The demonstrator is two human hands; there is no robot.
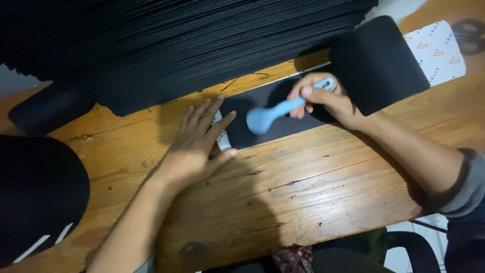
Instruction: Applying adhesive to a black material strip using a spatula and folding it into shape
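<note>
A long black sheet (273, 108) with a white backing lies flat on the wooden table (303, 187). Its right end curls up into a black roll (379, 60), the white patterned backing (437, 50) showing beyond it. My left hand (202, 139) lies flat, fingers spread, pressing the sheet's left end against the table. My right hand (323, 98) grips the handle of a light blue spoon-shaped tool (275, 112). The tool's rounded head rests on the black sheet, pointing towards my left hand.
A tall stack of black sheets (177, 40) fills the back of the table. Another black roll (48, 108) lies at the left, a dark rounded bundle (35, 197) below it. Scissors (472, 35) rest at the far right corner. Below the table edge are cloth and a chair.
</note>
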